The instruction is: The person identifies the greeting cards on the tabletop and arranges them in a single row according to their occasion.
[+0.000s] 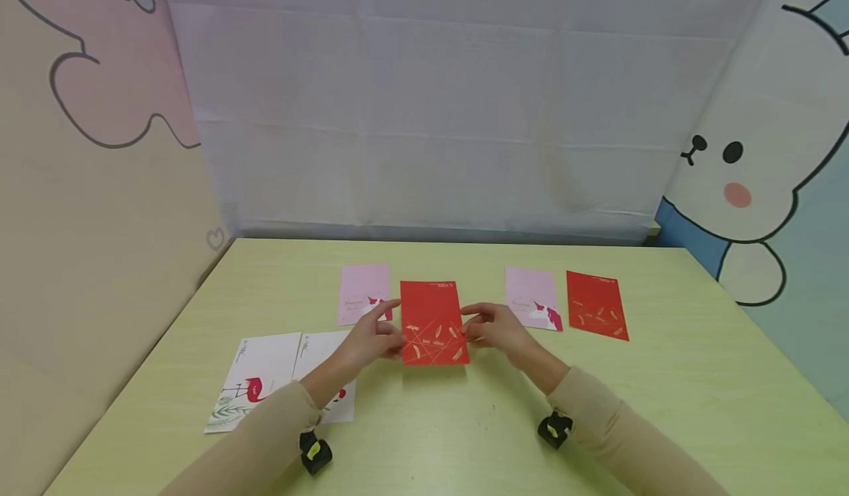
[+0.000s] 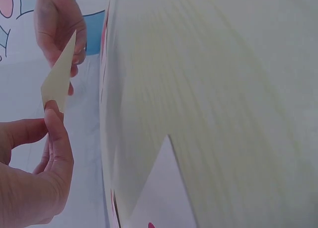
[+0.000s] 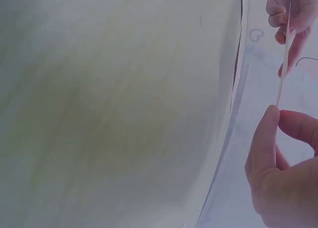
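Observation:
A red card with a gold feather pattern (image 1: pixel 432 323) is held upright-facing over the middle of the green table (image 1: pixel 663 407). My left hand (image 1: pixel 391 328) pinches its left edge between thumb and fingers. My right hand (image 1: pixel 469 326) pinches the right edge the same way. In the left wrist view the card (image 2: pixel 58 76) shows its pale back, with my left hand (image 2: pixel 52 109) at its near corner and my right hand (image 2: pixel 57 24) at the far one. The right wrist view shows the card (image 3: pixel 284 54) edge-on between my right hand (image 3: pixel 276 114) and my left hand (image 3: pixel 285 14).
Lying flat on the table are a pink card (image 1: pixel 363 292) behind my left hand, another pink card (image 1: pixel 533 297) and a second red card (image 1: pixel 595 304) to the right, and two white flamingo cards (image 1: pixel 255 378) at the front left. Cloth walls enclose three sides.

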Demonstrator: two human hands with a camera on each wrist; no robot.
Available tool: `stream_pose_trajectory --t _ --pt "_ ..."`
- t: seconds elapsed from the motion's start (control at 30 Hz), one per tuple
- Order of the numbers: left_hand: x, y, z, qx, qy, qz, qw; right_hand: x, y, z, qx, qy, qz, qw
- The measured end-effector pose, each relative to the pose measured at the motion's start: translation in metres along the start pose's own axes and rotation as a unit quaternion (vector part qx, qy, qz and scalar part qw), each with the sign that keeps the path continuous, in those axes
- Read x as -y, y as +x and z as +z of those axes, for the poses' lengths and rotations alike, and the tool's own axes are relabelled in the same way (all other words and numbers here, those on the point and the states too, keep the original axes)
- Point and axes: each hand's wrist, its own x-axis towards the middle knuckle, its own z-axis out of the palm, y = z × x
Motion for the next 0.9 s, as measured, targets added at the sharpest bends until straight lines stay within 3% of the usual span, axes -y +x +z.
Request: stream_pose_trajectory --t 0.9 --pt "0.011 -0.032 -0.02 0.001 0.028 -0.008 0.9996 0.001 -0.016 0.027 0.054 -0.007 -0.029 0.998"
